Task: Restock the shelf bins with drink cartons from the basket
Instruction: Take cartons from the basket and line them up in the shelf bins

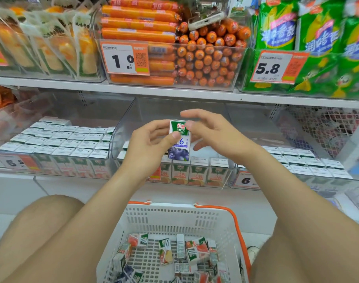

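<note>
- While the blueberry juice carton (pixel 179 144) is up in the air, upright w/ label toward the camera, it sits just in front of and a bit above the front row of the middle bin (pixel 121 127). It's not in any bin yet.
- left hand (pixel 148 144) grips it: thumb across the front face, fingers behind.
- right hand (pixel 211 133) has its fingers spread and mostly straight. The thumb tip touches the carton's top right edge, but there's no closed grip. Prob. steadying or turning it.
- Step in hand, as I read it: mid-placement. One carton is out of the basket and being lined up before it goes in.
- The middle bin's front-row cartons (pixel 198 172) show orange fruit print, so blueberry doesn't match that row.
- The left bin (pixel 72 107) is packed w/ white carton tops. The right bin (pixel 256 123) also holds rows of tops, but the fronts are too blurred to read.
- Next move calls for: find the bin w/ matching flavour and spot a free slot. Then lower the carton straight down, label fwd, w/o tipping its neighbours. Rows are tight, so prob. let go from above.
- The white basket (pixel 174 217) sits below the shelf, btwn the knees. Its loose cartons (pixel 195 254) are mixed flavours lying every which way, so plenty is left to stock.
</note>
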`<state>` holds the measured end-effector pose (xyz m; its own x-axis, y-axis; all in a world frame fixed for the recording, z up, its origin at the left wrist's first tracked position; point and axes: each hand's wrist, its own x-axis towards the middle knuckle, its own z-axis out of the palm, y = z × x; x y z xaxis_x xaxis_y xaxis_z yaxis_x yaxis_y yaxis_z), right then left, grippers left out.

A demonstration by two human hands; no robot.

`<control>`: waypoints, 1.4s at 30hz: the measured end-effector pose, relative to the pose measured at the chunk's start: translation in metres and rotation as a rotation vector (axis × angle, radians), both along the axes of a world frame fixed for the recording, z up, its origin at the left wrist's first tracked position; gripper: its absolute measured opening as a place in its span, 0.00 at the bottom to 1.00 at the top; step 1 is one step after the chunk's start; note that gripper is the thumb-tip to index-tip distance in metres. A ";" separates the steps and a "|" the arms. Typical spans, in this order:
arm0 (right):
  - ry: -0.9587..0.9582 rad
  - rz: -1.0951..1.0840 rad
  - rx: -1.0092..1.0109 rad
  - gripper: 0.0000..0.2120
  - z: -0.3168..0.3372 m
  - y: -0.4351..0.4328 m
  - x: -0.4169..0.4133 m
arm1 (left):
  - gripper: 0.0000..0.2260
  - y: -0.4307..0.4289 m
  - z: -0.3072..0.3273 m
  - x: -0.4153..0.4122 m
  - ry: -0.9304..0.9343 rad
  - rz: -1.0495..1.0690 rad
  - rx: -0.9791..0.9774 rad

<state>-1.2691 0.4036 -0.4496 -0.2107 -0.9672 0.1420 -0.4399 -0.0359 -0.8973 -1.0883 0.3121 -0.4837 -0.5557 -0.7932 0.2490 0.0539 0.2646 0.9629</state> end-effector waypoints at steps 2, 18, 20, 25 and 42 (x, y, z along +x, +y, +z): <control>0.098 -0.011 0.001 0.15 0.004 0.021 -0.001 | 0.11 0.015 0.003 -0.009 0.041 -0.059 0.028; 0.089 -0.842 -0.105 0.12 -0.009 0.163 -0.174 | 0.08 0.120 -0.003 -0.174 -0.503 -0.244 -0.945; 0.400 -0.845 -0.031 0.15 -0.019 0.175 -0.194 | 0.13 0.128 -0.011 -0.192 -0.582 -0.290 -0.982; 0.899 -0.866 0.103 0.23 -0.044 0.193 -0.245 | 0.25 0.132 -0.044 -0.218 -0.769 -0.343 -1.029; 0.989 -0.594 0.664 0.10 -0.045 0.182 -0.229 | 0.23 0.124 -0.060 -0.221 -0.796 -0.401 -1.055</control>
